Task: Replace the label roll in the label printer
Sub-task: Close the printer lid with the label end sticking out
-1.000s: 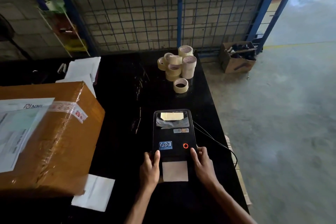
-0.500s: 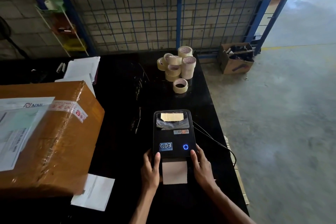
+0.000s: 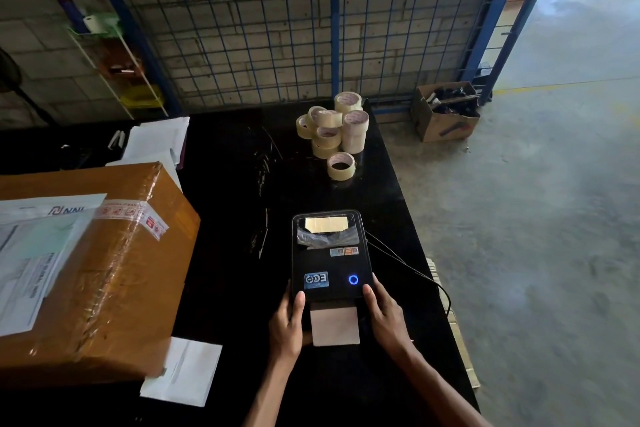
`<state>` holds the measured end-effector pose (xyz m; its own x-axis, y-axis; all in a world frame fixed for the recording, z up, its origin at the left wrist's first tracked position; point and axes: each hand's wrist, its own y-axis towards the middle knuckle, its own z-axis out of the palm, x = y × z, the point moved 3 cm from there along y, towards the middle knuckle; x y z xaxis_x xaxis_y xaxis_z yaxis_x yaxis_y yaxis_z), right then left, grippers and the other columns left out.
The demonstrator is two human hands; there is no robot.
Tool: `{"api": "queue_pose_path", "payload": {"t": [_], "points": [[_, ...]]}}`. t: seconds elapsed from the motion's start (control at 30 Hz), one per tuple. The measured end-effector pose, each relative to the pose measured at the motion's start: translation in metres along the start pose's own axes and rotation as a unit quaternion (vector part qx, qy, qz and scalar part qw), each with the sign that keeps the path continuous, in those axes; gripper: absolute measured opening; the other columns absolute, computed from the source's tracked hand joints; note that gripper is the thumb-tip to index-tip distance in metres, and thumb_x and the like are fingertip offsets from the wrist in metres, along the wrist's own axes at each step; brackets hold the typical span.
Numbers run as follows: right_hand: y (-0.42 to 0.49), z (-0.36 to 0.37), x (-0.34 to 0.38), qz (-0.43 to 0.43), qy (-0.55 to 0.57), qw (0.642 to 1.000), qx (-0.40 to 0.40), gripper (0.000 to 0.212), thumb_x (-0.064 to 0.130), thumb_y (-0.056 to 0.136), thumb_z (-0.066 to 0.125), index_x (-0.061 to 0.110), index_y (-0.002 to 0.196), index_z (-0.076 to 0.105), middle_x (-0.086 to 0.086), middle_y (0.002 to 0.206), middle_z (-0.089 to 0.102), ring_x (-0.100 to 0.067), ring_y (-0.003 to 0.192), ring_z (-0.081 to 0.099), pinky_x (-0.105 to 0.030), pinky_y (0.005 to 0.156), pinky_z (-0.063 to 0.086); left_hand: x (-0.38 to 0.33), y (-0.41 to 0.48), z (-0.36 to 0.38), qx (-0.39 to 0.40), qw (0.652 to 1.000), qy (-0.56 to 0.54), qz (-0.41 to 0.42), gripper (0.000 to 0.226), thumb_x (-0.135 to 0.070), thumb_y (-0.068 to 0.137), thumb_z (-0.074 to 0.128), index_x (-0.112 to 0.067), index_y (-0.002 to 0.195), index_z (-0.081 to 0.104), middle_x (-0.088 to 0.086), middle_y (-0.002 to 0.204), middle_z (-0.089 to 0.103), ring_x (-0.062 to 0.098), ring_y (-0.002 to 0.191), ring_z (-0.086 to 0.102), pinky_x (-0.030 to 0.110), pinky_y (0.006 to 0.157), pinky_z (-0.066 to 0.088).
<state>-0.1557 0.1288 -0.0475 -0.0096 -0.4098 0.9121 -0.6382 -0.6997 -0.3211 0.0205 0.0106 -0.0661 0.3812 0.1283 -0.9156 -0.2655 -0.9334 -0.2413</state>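
both bare hands, left [image 3: 286,324] and right [image 3: 385,317], clasping the near corners of the black plastic label printer [image 3: 330,255] on the black counter [image 3: 228,253], likely steadying it while the blank pinkish label [image 3: 335,326] feeds out between them. blue light [image 3: 353,280] glowing. beyond, stacked clear tape rolls [image 3: 334,130].

Label printer [image 3: 330,255]: black, flat slab w/ rounded corners, lying face-up on the dark table, near its right edge. Lid closed. Clear window at the far end shows the tan label roll [image 3: 326,224] seated inside. Round button on the top face glows blue (a ring, lower right). Blue logo sticker lower left. Blank label [image 3: 335,326] sticks out of the near-end slot, flat, pale pinkish-tan, roughly square.
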Motion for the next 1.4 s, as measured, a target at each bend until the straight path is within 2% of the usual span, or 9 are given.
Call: {"api": "queue_pose_path", "payload": {"t": [0.1,0.23,0.43,0.7,1.03,1.17,1.3,1.4], "points": [[0.001,-0.002,-0.001,0.000,0.005,1.000,0.003,0.058,0.043,0.100,0.049,0.025,0.153,0.037,-0.006,0.148,0.055,-0.019,0.134,0.054,-0.042,0.108,0.049,0.001,0.001,0.001,0.002,1.000,0.004,0.002,0.073,-0.057,0.087,0.048,-0.011,0.143,0.044,0.009,0.147,0.050,0.019,0.136,0.043,0.024,0.106,0.031],[0.000,-0.002,0.000,-0.008,0.012,1.000,0.005,0.053,0.039,0.101,0.050,0.024,0.151,0.042,-0.004,0.147,0.056,-0.017,0.135,0.053,-0.042,0.112,0.045,0.000,0.001,0.000,0.007,1.000,-0.002,0.005,0.066,-0.050,0.090,0.050,-0.010,0.142,0.046,0.010,0.145,0.051,0.014,0.133,0.044,0.024,0.106,0.031],[-0.002,-0.002,0.001,-0.007,0.024,1.000,0.008,0.053,0.039,0.101,0.050,0.024,0.151,0.042,-0.005,0.146,0.057,-0.018,0.134,0.054,-0.044,0.111,0.046,0.002,0.001,0.002,0.006,1.000,0.002,0.000,0.058,-0.041,0.096,0.050,-0.010,0.144,0.043,0.010,0.149,0.047,0.022,0.139,0.040,0.026,0.110,0.028],[-0.001,-0.004,0.002,-0.014,0.013,1.000,0.012,0.051,0.037,0.101,0.051,0.023,0.150,0.044,-0.002,0.143,0.060,-0.012,0.132,0.055,-0.025,0.109,0.045,0.000,0.000,0.002,0.002,1.000,0.002,-0.005,0.056,-0.038,0.097,0.050,-0.009,0.144,0.042,0.012,0.149,0.047,0.024,0.139,0.040,0.024,0.107,0.027],[-0.002,-0.005,0.004,-0.006,0.016,1.000,0.015,0.053,0.038,0.100,0.052,0.021,0.150,0.044,-0.005,0.141,0.061,-0.013,0.131,0.056,-0.033,0.112,0.045,-0.006,-0.003,0.002,0.002,1.000,-0.018,-0.011,0.054,-0.036,0.098,0.050,-0.008,0.144,0.044,0.011,0.149,0.047,0.024,0.140,0.040,0.025,0.108,0.027],[-0.005,-0.006,0.008,-0.009,0.017,1.000,0.012,0.052,0.036,0.101,0.053,0.020,0.149,0.045,-0.004,0.142,0.061,-0.013,0.131,0.056,-0.034,0.112,0.045,-0.011,-0.006,0.001,0.000,1.000,-0.024,0.001,0.049,-0.033,0.099,0.050,-0.009,0.141,0.047,-0.004,0.139,0.050,0.023,0.137,0.043,0.022,0.105,0.030],[-0.007,-0.006,0.009,-0.002,0.009,1.000,0.010,0.052,0.036,0.101,0.053,0.019,0.149,0.045,-0.006,0.142,0.061,-0.015,0.131,0.056,-0.038,0.113,0.044,-0.011,-0.007,0.001,0.006,1.000,-0.018,-0.013,0.052,-0.035,0.098,0.050,-0.008,0.143,0.044,0.011,0.149,0.046,0.018,0.138,0.040,0.025,0.109,0.028],[-0.007,-0.006,0.009,-0.004,0.011,1.000,0.009,0.052,0.035,0.101,0.053,0.019,0.149,0.045,-0.007,0.142,0.061,-0.017,0.132,0.056,-0.040,0.113,0.045,-0.011,-0.008,0.001,0.012,0.999,-0.017,-0.025,0.057,-0.037,0.098,0.049,-0.005,0.145,0.041,0.014,0.151,0.043,0.025,0.142,0.037,0.030,0.114,0.027]]}}
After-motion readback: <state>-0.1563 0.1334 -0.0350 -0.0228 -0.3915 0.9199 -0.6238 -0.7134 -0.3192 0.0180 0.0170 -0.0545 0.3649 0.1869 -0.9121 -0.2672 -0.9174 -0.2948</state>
